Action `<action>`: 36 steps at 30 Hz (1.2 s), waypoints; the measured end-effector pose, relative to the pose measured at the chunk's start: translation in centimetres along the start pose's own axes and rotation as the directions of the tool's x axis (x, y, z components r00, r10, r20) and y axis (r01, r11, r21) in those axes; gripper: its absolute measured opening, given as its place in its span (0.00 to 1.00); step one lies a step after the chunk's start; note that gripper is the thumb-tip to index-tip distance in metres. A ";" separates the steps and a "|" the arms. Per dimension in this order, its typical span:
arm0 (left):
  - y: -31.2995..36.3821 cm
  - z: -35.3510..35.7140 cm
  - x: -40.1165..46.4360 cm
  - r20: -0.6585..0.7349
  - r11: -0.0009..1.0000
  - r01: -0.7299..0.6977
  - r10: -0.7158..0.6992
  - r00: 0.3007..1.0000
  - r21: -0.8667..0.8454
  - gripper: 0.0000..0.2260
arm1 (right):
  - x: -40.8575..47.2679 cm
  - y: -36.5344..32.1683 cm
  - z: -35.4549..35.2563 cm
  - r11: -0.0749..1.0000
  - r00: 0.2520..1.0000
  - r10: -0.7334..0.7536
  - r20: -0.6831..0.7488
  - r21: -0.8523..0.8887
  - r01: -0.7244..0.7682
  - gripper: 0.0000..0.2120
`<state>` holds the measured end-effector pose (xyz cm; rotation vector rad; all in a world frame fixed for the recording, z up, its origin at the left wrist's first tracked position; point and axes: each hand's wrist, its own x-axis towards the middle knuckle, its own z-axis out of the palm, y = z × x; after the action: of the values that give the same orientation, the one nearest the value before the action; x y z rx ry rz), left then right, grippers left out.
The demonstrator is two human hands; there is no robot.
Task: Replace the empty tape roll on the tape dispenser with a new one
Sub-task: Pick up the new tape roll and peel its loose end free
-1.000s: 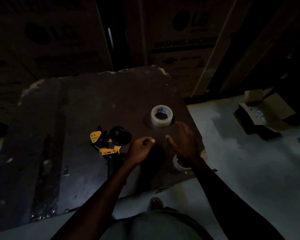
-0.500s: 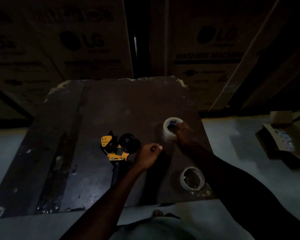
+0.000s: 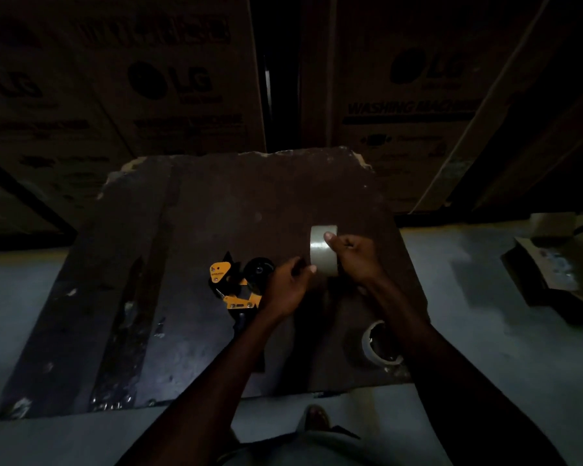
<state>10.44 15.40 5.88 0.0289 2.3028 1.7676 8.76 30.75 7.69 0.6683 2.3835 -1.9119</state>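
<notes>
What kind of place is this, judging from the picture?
Probably a warehouse or storeroom: tall cardboard boxes printed "washing machine" stand behind a worn board laid over a bare concrete floor.

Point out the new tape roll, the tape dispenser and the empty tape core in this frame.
new tape roll (image 3: 321, 253), head view, on its outer band of tape.
tape dispenser (image 3: 220, 271), head view, on its yellow side plate.
empty tape core (image 3: 367, 341), head view, on its pale left wall.
</notes>
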 end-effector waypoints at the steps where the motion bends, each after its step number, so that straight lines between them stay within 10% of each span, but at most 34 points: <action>1: 0.5 -0.5 -0.2 0.012 0.999 -0.044 0.044 0.999 -0.023 0.13 | -0.8 -0.6 0.1 0.997 1.000 0.024 0.000 0.067 -0.024 0.21; 7: 2.7 -3.4 -2.1 0.050 0.985 -0.146 0.151 0.987 -0.089 0.07 | -4.8 -3.7 0.7 0.956 0.984 0.176 0.017 0.237 -0.175 0.22; 14: 4.5 -5.9 -3.7 -0.048 0.964 -0.025 0.013 0.999 -0.265 0.06 | -9.4 -6.0 1.5 0.976 0.971 0.004 0.240 0.211 -0.056 0.12; 36: 8.4 -11.6 -6.7 0.039 0.951 -0.083 0.099 0.994 -0.297 0.11 | -12.6 -7.6 5.9 0.893 0.971 -0.183 0.155 0.439 0.098 0.08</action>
<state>13.50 5.55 17.91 0.1301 2.0075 2.1122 16.15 19.99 16.64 0.2974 1.9565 -2.4677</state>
